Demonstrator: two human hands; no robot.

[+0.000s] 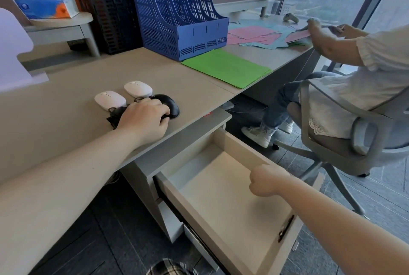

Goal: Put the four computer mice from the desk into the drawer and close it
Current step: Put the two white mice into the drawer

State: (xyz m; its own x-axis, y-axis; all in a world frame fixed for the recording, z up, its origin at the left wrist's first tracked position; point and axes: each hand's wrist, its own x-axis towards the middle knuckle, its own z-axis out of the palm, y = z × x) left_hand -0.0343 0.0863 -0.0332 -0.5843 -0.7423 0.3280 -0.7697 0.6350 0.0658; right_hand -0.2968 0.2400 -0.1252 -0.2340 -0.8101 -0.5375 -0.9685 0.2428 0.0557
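Item: four mice on the counter (66, 102), grouped near its front right edge, above and left of the open drawer (232, 197).

- White mice: two, side by side. Near one (110, 100), far one (138, 89). Both untouched, long axes running roughly left to right across the view.
- Black mice: two, with bundled cords. One (169, 103) shows past the left hand's fingertips, long axis pointing away and to the right. The other (116, 115) is mostly hidden under the palm; only dark cord and body edge show at the wrist side.
- Left hand (145, 117): lying over the black mice, fingers (160, 112) curled down onto the right-hand black mouse. Contact looks made; a full clamp cannot be confirmed.
- Right hand (266, 178): closed into a loose fist at the drawer's right wall, holding nothing visible; fingers hidden from view.
- Drawer: pulled well out, interior bare.

Relation governing the coming move: the drawer lies to the right of and below the mice, so the left hand, nearer of the two, would carry its load rightward over the counter edge and down. Cords may snag the neighbouring white mouse.
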